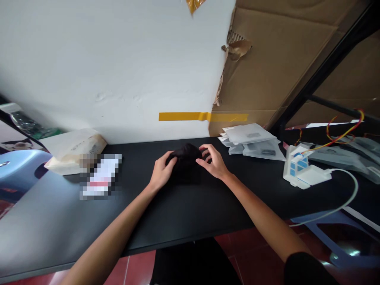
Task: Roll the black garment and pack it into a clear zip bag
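A bunched black item (187,152), which looks like soft cloth, lies on the black table (190,209) near the wall; its exact kind is hard to make out against the dark top. My left hand (162,168) grips its left side, thumb on the near face and fingers curled behind. On the other side, my right hand (214,161) is held close by with thumb and fingers apart. Its fingertips are near the item's right edge, and nothing shows between them.
Translucent plastic packets (252,138) lie at the back right, beside a white device (305,170) with a white cable and coloured wires. To the left are a blurred-out phone-shaped object (102,176), a paper package (75,150), a bottle (26,122) and a blue stool (22,168).
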The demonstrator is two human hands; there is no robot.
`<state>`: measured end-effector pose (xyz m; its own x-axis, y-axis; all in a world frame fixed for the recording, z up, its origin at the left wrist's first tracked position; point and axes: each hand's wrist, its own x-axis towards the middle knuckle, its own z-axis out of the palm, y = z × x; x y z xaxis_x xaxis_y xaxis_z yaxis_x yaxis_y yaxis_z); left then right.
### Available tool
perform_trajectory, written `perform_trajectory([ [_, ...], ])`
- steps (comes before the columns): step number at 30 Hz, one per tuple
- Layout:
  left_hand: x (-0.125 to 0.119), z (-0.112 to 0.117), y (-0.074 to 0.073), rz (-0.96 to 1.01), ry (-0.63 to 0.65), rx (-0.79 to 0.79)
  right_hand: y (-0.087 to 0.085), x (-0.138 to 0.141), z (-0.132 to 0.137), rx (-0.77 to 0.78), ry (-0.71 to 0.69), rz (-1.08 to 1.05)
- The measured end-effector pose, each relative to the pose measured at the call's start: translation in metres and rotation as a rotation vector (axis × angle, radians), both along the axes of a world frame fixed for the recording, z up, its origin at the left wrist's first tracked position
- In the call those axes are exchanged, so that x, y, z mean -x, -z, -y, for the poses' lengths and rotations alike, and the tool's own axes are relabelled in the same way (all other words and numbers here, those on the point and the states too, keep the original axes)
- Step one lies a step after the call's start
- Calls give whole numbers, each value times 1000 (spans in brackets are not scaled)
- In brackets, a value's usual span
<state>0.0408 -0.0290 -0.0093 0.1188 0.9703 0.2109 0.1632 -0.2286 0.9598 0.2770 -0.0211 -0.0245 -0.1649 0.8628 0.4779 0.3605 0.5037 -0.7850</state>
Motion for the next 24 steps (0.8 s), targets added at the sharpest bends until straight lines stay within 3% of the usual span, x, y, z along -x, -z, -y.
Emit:
perform_trajectory([
  [2, 0, -4, 0, 275, 16, 189, 3, 0, -2, 67, -52, -44],
  [4, 1, -7, 3, 348, 28, 285, 9, 0, -5, 152, -102, -84],
  [6, 4, -9, 6, 153, -17, 177, 15, -1, -8, 212, -99, -88],
  [9, 8, -7, 7, -275, -65, -156, 21, -3, -11, 154, -6, 31],
  [13, 5, 2, 6, -498, 86, -386, 14, -2, -7, -66, 74, 195],
  [16, -2, 7, 12, -623, 212, -421, 4, 4, 0, -164, 82, 204],
  [19, -6, 7, 20, -688, 237, -368, -1, 10, 8, -202, 46, 231],
  [24, -2, 3, 17, -392, 92, -186, 6, 17, 16, -122, -133, 335],
])
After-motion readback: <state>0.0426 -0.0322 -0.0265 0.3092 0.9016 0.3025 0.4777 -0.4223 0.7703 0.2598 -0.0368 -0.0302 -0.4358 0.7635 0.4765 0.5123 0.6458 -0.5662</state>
